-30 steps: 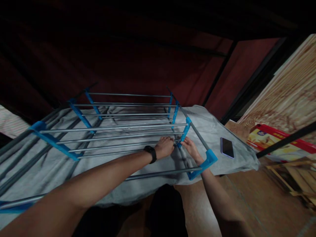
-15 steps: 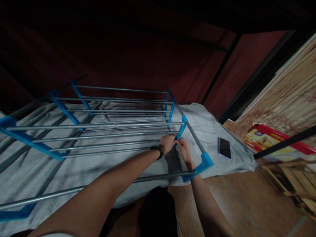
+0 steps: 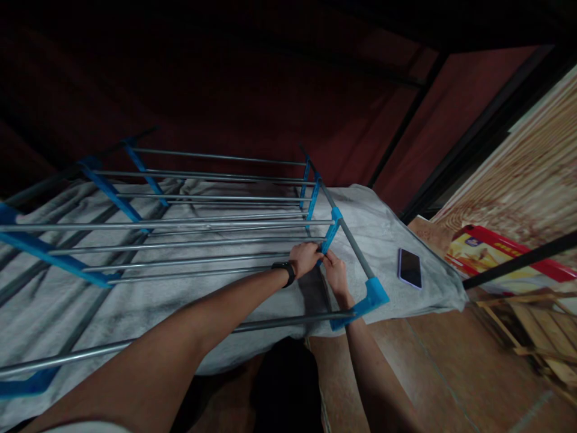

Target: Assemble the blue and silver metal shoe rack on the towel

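Observation:
A rack of grey metal tubes (image 3: 202,243) joined by blue plastic brackets lies on its side on a grey cloth. Its near right bracket (image 3: 332,231) has my two hands at its lower end. My left hand (image 3: 305,257), with a dark watch on the wrist, is closed round a tube end beside this bracket; the fingers partly hide the joint. From the other side, my right hand (image 3: 336,273) pinches the bracket's lower end. The right forearm passes under the blue corner piece (image 3: 373,294) of the frame.
To the right of the rack, a phone (image 3: 410,268) lies on the grey cloth (image 3: 360,207). A red and yellow box (image 3: 500,255) and a wooden slatted piece (image 3: 536,331) are beyond the cloth's right end. Black metal posts (image 3: 401,135) stand before a dark red curtain.
Both hands stay at the same bracket with nearly the same grip. The view has shifted slightly, and the rack's left end appears a little farther left.

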A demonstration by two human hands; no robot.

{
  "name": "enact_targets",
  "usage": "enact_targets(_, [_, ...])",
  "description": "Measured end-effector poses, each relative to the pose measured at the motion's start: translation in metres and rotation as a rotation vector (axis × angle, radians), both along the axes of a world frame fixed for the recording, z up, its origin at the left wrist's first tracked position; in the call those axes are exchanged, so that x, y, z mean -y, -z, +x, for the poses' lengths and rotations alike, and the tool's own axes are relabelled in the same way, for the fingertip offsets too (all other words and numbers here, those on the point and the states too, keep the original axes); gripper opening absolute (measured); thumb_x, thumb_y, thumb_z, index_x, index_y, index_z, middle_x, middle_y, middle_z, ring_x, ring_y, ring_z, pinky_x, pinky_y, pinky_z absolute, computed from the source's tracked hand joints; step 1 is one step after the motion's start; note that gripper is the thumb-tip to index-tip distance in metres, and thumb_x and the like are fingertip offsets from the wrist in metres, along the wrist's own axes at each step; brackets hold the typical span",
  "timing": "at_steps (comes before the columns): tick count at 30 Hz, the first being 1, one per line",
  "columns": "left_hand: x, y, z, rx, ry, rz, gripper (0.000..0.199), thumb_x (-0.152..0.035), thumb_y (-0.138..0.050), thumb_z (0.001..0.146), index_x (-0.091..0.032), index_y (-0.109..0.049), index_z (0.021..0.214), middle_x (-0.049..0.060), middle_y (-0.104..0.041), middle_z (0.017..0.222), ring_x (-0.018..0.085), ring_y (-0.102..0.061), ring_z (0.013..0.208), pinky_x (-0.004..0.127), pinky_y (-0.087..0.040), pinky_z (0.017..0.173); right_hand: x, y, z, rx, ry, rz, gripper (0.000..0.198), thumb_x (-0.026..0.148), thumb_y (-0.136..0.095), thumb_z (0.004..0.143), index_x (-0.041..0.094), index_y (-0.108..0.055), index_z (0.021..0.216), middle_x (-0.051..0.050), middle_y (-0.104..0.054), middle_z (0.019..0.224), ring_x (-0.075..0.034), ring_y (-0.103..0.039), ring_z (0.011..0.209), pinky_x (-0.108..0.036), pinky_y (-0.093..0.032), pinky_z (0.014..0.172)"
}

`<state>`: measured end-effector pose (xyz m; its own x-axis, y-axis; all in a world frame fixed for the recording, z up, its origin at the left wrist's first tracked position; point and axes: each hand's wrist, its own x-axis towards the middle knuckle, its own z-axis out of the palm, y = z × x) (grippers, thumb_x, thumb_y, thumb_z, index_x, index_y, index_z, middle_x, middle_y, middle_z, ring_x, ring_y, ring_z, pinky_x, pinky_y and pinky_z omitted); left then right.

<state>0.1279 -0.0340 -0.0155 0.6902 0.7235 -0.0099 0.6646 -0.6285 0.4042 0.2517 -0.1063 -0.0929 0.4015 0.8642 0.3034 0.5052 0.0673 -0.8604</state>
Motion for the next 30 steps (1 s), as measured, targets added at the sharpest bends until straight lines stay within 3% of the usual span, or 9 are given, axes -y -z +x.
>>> enact_targets(5, [0.001, 0.0, 0.002, -0.008, -0.015, -0.002, 0.03, -0.039, -0.046, 0.093, -0.021, -0.07, 0.1, 0.009, -0.072, 0.106, 0.025, -0.067, 0.102, 0.033, -0.051, 0.084, 0.0, 0.0, 0.0, 0.082, 0.03, -0.05, 0.041, 0.04, -0.039, 0.092, 0.021, -0.067, 0.115, -0.008, -0.071, 0.095, -0.021, -0.058, 0.075, -0.036, -0.047, 0.077])
enact_targets(11, [-0.003, -0.001, 0.002, -0.01, 0.015, -0.015, 0.027, -0.035, -0.047, 0.093, -0.022, -0.07, 0.098, 0.007, -0.072, 0.107, 0.023, -0.065, 0.105, 0.031, -0.05, 0.087, 0.0, 0.0, 0.001, 0.095, 0.03, -0.046, 0.039, 0.038, -0.04, 0.091, 0.022, -0.066, 0.116, -0.006, -0.071, 0.101, -0.022, -0.061, 0.081, -0.034, -0.046, 0.078])
enact_targets(16, [-0.005, 0.003, 0.002, 0.012, 0.027, -0.021, 0.026, -0.033, -0.047, 0.093, -0.022, -0.07, 0.1, 0.007, -0.072, 0.108, 0.023, -0.065, 0.105, 0.032, -0.05, 0.087, 0.001, 0.0, 0.0, 0.139, 0.035, -0.056, 0.039, 0.038, -0.039, 0.092, 0.021, -0.068, 0.112, -0.007, -0.071, 0.094, -0.021, -0.059, 0.074, -0.034, -0.045, 0.075])
enact_targets(23, [-0.007, 0.01, 0.005, 0.07, 0.051, -0.039, 0.026, -0.03, -0.048, 0.092, -0.023, -0.067, 0.107, 0.007, -0.071, 0.11, 0.026, -0.064, 0.107, 0.037, -0.05, 0.089, 0.001, -0.001, -0.002, 0.179, 0.065, -0.062, 0.041, 0.045, -0.041, 0.092, 0.022, -0.065, 0.116, -0.009, -0.071, 0.098, -0.023, -0.06, 0.076, -0.035, -0.044, 0.074])
enact_targets(30, [-0.001, 0.005, 0.003, 0.076, 0.09, -0.073, 0.027, -0.025, -0.047, 0.091, -0.019, -0.065, 0.11, 0.013, -0.07, 0.11, 0.028, -0.065, 0.102, 0.041, -0.053, 0.088, 0.007, -0.002, -0.004, 0.148, 0.082, -0.128, 0.035, 0.05, -0.042, 0.088, 0.027, -0.066, 0.099, -0.014, -0.069, 0.091, -0.028, -0.061, 0.076, -0.044, -0.045, 0.078])
